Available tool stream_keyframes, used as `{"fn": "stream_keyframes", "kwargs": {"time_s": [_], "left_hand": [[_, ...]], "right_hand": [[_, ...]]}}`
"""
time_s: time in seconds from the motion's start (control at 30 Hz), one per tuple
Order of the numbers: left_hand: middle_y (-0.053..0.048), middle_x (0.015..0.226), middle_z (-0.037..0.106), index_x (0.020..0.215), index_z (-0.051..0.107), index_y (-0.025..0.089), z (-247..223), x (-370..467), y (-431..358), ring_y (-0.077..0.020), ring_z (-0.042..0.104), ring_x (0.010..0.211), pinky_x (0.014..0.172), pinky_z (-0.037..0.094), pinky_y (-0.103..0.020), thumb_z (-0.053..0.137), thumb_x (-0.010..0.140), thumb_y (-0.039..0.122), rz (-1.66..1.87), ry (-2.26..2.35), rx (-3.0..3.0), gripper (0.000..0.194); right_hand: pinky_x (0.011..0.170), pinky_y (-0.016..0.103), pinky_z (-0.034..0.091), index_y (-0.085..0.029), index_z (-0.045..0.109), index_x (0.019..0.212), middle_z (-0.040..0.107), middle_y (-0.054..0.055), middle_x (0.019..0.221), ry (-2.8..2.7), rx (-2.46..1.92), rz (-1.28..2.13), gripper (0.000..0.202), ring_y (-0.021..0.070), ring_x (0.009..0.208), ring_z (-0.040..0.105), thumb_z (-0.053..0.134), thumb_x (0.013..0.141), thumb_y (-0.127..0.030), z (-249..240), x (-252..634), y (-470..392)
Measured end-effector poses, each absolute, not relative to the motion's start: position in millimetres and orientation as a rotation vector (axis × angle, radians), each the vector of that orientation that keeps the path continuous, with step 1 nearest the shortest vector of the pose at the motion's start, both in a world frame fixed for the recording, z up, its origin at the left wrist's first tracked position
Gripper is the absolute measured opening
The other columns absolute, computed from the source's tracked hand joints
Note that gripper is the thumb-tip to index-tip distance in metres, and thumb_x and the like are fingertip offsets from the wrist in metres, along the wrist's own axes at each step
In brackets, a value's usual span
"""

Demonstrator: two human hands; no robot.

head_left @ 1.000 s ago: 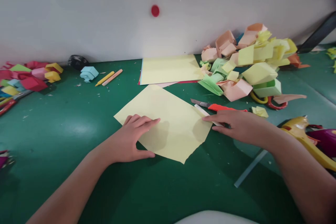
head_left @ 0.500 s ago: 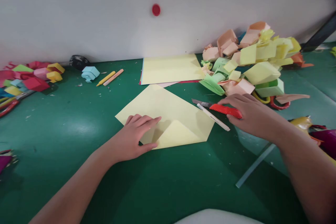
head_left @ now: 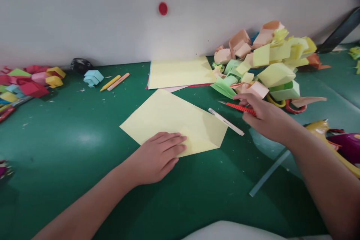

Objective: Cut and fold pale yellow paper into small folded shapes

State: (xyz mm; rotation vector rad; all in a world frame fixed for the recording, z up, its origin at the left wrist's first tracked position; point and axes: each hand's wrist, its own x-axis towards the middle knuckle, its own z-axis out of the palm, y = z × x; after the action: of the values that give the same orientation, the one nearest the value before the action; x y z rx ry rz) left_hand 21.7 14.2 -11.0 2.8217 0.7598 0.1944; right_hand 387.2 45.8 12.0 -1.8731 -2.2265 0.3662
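Observation:
A pale yellow sheet of paper lies on the green table with its near corner folded inward. My left hand rests flat over that folded flap, fingers stretched out to the right and covering much of it. To the right of the sheet, my right hand grips a red utility knife by its handle. The knife's blade points left, edge-on to me, and looks thin. A white pen lies across the sheet's right edge, between the paper and my right hand.
A stack of coloured sheets sits against the wall. Folded paper pieces are heaped at right, with scissors handles beneath. Two crayon-like pens, a blue paper piece and more folded pieces lie left. A translucent strip lies near right.
My left hand has moved right and flattened onto the folded flap. My right hand has lifted the utility knife off the pen and turned its blade edge-on.

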Motion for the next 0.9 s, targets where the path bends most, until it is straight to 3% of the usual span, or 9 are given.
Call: {"fn": "stream_keyframes", "kwargs": {"time_s": [0.17, 0.27, 0.33, 0.53, 0.63, 0.9], "left_hand": [[-0.011, 0.147, 0.056, 0.137, 0.056, 0.018, -10.9, 26.0, 10.5, -0.0283, 0.052, 0.134, 0.11, 0.043, -0.048, 0.041, 0.103, 0.023, 0.179, 0.741, 2.848, 0.037], [-0.011, 0.143, 0.058, 0.137, 0.057, 0.02, -8.5, 30.0, 3.9, -0.0294, 0.054, 0.128, 0.105, 0.045, -0.048, 0.044, 0.103, 0.024, 0.157, 0.746, 2.821, 0.037], [-0.01, 0.141, 0.058, 0.138, 0.056, 0.022, -6.7, 33.2, -1.0, -0.0295, 0.056, 0.124, 0.102, 0.045, -0.047, 0.046, 0.102, 0.027, 0.141, 0.748, 2.795, 0.038], [-0.01, 0.142, 0.056, 0.14, 0.053, 0.025, -7.5, 40.3, -7.6, -0.0305, 0.051, 0.13, 0.107, 0.041, -0.047, 0.05, 0.1, 0.03, 0.165, 0.753, 2.748, 0.04], [-0.01, 0.148, 0.052, 0.137, 0.055, 0.026, -9.3, 40.9, -5.9, -0.0318, 0.044, 0.139, 0.111, 0.037, -0.049, 0.051, 0.1, 0.033, 0.168, 0.758, 2.734, 0.038], [-0.008, 0.152, 0.05, 0.137, 0.056, 0.029, -8.5, 38.3, -2.7, -0.0302, 0.045, 0.139, 0.112, 0.034, -0.049, 0.049, 0.101, 0.037, 0.087, 0.787, 2.736, 0.037]], "right_hand": [[0.07, 0.042, 0.056, -0.027, 0.04, 0.15, 0.072, 0.011, 0.109, -2.228, -1.757, 0.455, 0.05, 0.0302, 0.085, 0.071, 0.038, 0.101, -0.038, 19.0, 374.0, 35.3], [0.09, 0.044, 0.056, -0.035, 0.04, 0.152, 0.063, 0.007, 0.139, -2.38, -1.557, 0.56, 0.05, 0.0315, 0.115, 0.066, 0.04, 0.102, -0.04, 18.9, 363.7, 29.3], [0.1, 0.044, 0.053, -0.038, 0.044, 0.15, 0.057, 0.002, 0.147, -2.436, -1.446, 0.634, 0.048, 0.0296, 0.127, 0.06, 0.04, 0.102, -0.04, 19.3, 358.5, 24.9], [0.096, 0.044, 0.056, -0.037, 0.054, 0.144, 0.069, 0.003, 0.132, -2.441, -1.379, 0.843, 0.043, 0.0288, 0.116, 0.067, 0.037, 0.104, -0.042, 19.9, 354.3, 10.5], [0.096, 0.044, 0.056, -0.037, 0.055, 0.143, 0.067, 0.003, 0.134, -2.44, -1.368, 0.901, 0.043, 0.0285, 0.117, 0.066, 0.038, 0.104, -0.042, 11.6, 357.9, 6.5], [0.1, 0.043, 0.054, -0.038, 0.052, 0.145, 0.063, 0.002, 0.14, -2.467, -1.348, 0.929, 0.043, 0.0274, 0.124, 0.062, 0.04, 0.104, -0.04, 1.5, 361.5, 4.1]]}}
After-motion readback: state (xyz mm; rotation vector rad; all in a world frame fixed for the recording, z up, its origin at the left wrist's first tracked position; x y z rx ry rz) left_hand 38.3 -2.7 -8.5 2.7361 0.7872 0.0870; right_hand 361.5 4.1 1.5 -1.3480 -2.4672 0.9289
